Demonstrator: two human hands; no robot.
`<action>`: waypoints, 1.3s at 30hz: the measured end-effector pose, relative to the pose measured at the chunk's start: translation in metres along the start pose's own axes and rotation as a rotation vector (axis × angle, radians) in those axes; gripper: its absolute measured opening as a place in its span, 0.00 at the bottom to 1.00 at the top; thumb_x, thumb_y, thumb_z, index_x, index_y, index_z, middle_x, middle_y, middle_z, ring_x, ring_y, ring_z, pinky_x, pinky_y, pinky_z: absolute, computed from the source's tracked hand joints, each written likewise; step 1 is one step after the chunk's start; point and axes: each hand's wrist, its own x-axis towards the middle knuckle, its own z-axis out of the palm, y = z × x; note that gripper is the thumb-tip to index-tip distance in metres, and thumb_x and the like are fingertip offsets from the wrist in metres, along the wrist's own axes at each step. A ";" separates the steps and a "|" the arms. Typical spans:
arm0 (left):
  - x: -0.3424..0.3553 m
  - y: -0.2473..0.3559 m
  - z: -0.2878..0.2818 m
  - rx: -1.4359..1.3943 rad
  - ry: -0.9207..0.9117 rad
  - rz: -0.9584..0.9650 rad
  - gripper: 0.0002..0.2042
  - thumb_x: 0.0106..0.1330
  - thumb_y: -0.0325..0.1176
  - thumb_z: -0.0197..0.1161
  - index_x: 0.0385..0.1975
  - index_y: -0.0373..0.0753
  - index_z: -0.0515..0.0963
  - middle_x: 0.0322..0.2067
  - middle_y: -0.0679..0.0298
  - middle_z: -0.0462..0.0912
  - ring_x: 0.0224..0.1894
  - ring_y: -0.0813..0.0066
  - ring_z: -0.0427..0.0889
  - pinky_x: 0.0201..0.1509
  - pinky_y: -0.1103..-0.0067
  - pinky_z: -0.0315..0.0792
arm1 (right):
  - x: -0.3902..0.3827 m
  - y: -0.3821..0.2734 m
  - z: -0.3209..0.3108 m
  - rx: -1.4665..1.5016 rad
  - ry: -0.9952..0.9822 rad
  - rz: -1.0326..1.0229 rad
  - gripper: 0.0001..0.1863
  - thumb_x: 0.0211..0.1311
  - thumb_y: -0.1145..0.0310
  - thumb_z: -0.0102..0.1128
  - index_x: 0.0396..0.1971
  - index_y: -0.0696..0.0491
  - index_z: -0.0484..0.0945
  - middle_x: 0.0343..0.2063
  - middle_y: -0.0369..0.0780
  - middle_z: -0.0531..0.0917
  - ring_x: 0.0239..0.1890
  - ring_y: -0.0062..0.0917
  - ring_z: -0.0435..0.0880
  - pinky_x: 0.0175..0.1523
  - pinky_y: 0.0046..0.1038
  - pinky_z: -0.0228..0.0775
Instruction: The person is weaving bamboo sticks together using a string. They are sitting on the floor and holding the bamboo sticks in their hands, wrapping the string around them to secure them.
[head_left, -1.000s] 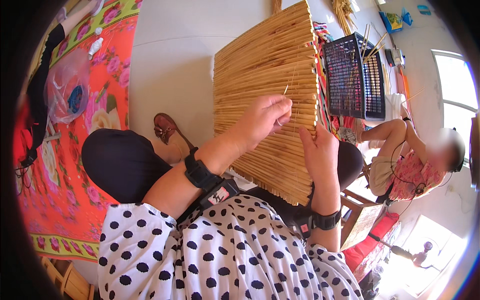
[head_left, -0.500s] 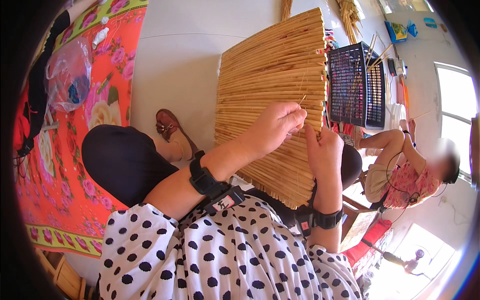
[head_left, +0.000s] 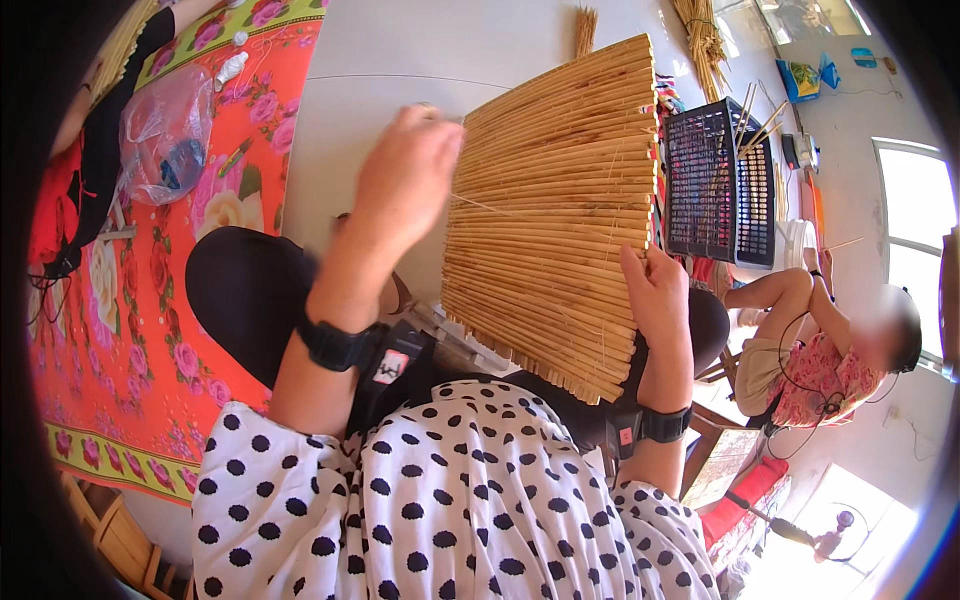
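Note:
A mat of pale yellow stalks [head_left: 560, 190], laid side by side and stitched with thin thread, rests across my lap. At its right edge my right hand [head_left: 658, 300] is closed, with the thumb on top and the fingers curled round the rim. My left hand [head_left: 408, 175] is raised beyond the mat's left edge, blurred, with its fingers closed. A fine pale thread [head_left: 470, 205] stretches taut from below that hand across the stalks. Any needle in the left fingers cannot be made out.
A dark plastic crate [head_left: 700, 180] with sticks in it stands right of the mat. Bundles of stalks [head_left: 697, 35] lie on the floor beyond. A seated person [head_left: 820, 370] is at the right. A red flowered cloth [head_left: 150, 380] spreads at left, bearing a clear plastic bag [head_left: 165, 135].
My left hand has moved away from the right hand, leftward and up past the mat's edge, drawing the thread across. My right hand stays at the right edge.

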 end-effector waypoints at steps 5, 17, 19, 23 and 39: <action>-0.008 0.019 -0.043 -0.682 -0.062 -0.448 0.13 0.72 0.38 0.54 0.44 0.35 0.77 0.29 0.63 0.80 0.27 0.76 0.78 0.30 0.81 0.72 | -0.008 0.003 0.000 0.010 -0.003 -0.069 0.17 0.61 0.63 0.61 0.27 0.64 0.75 0.11 0.42 0.70 0.15 0.21 0.64 0.24 0.28 0.61; -0.042 0.065 0.028 -0.874 -0.866 -0.417 0.17 0.73 0.28 0.44 0.59 0.32 0.63 0.29 0.63 0.79 0.25 0.79 0.80 0.27 0.83 0.73 | -0.017 0.004 0.013 0.226 0.091 0.049 0.19 0.65 0.62 0.59 0.20 0.60 0.69 0.11 0.35 0.61 0.18 0.15 0.56 0.21 0.24 0.52; -0.035 0.081 0.023 -0.777 -0.905 -0.318 0.16 0.74 0.27 0.44 0.59 0.32 0.61 0.28 0.60 0.78 0.26 0.75 0.83 0.27 0.80 0.75 | -0.018 0.006 0.013 0.243 0.111 0.066 0.21 0.67 0.61 0.58 0.19 0.59 0.68 0.11 0.34 0.59 0.18 0.14 0.55 0.21 0.24 0.51; -0.030 0.091 0.030 -0.789 -0.854 -0.399 0.07 0.72 0.27 0.51 0.45 0.32 0.68 0.30 0.59 0.79 0.26 0.70 0.83 0.29 0.78 0.75 | -0.020 0.000 0.012 0.269 0.106 0.071 0.23 0.67 0.61 0.59 0.17 0.59 0.66 0.12 0.33 0.58 0.19 0.14 0.55 0.21 0.23 0.50; -0.040 0.066 0.057 -0.324 -0.543 0.102 0.10 0.64 0.41 0.60 0.32 0.43 0.82 0.24 0.56 0.82 0.28 0.52 0.81 0.32 0.63 0.75 | -0.024 -0.002 0.007 0.456 -0.023 0.056 0.14 0.67 0.64 0.59 0.31 0.61 0.75 0.17 0.28 0.66 0.23 0.09 0.59 0.25 0.17 0.51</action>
